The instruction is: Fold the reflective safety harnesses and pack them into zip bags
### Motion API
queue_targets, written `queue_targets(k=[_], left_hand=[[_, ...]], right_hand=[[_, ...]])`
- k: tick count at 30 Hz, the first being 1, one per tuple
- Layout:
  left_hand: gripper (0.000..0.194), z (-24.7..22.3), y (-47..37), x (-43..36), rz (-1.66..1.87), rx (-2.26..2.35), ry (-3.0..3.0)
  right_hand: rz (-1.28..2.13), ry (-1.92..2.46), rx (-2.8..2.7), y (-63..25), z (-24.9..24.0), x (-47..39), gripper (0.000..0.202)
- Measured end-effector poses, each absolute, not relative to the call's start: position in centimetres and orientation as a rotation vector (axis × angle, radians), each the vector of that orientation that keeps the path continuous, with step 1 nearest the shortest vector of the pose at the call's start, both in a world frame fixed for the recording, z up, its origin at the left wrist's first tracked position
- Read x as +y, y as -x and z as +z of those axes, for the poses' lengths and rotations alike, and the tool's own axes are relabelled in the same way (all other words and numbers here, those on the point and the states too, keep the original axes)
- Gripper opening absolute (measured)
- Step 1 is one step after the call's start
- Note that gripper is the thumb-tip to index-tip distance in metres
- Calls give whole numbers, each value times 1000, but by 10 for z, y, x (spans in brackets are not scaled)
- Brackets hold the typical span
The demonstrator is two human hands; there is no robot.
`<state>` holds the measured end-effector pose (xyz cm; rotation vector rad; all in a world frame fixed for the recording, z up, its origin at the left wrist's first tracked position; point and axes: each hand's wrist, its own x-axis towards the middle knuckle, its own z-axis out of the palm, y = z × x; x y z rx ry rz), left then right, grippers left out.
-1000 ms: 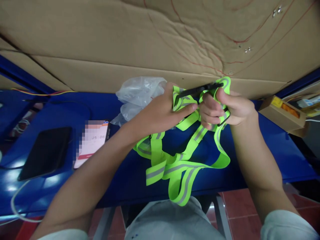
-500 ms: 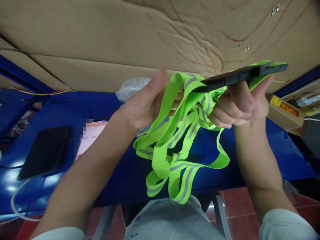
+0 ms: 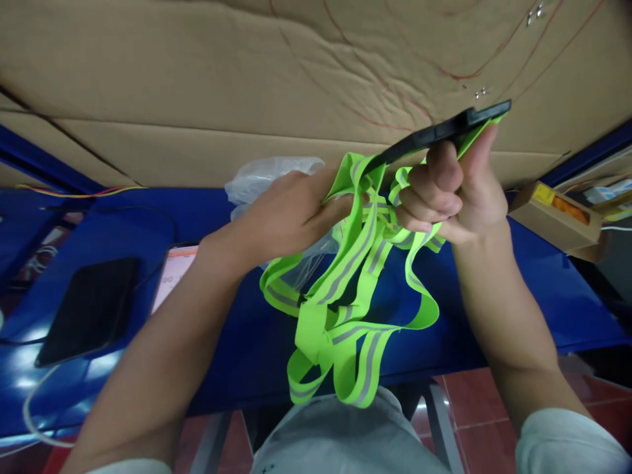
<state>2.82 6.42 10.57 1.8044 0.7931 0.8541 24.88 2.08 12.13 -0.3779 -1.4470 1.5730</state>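
Note:
A tangle of neon-green reflective straps [image 3: 316, 326] with grey stripes hangs in loops between my hands, over the blue table. At its upper end a long black plastic piece [image 3: 434, 135], perhaps a buckle, slants up to the right. My right hand [image 3: 444, 191] is closed on the straps just under the black piece, its fingers curled and its thumb on the green band. On the other side my left hand [image 3: 291, 214] closes on a strap near the piece's lower left end. The strap hides some of its fingertips.
Behind my left hand lies a clear plastic bag [image 3: 271, 174]. At left on the blue table [image 3: 237, 355] are a black tablet-like slab [image 3: 89, 309] and a phone [image 3: 172, 270] with its screen lit. An open cardboard box [image 3: 557, 217] stands right, and a cardboard panel [image 3: 172, 79] rises behind.
My left hand has turned over and closed on the strap, its thumb no longer pointing up. My right hand and the black piece have shifted slightly left.

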Motion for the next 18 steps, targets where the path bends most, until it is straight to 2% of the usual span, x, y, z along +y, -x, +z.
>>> queue_targets(k=[3,9,12,18], left_hand=[[30,113,-32,55,743,720,-1881],[46,121,-47,44,715,504,-1149],[49,126,-48,42,779,472,-1062],[41,129,-43,37,821,354,-1267]], right_hand=[[1489,515,-1357,-247,126,18,45],[1326,656,-1455,-251,125,16,49],[1264,736,-1528,-252,125,14,43],[1286,724,-1500,-252,126,12,44]])
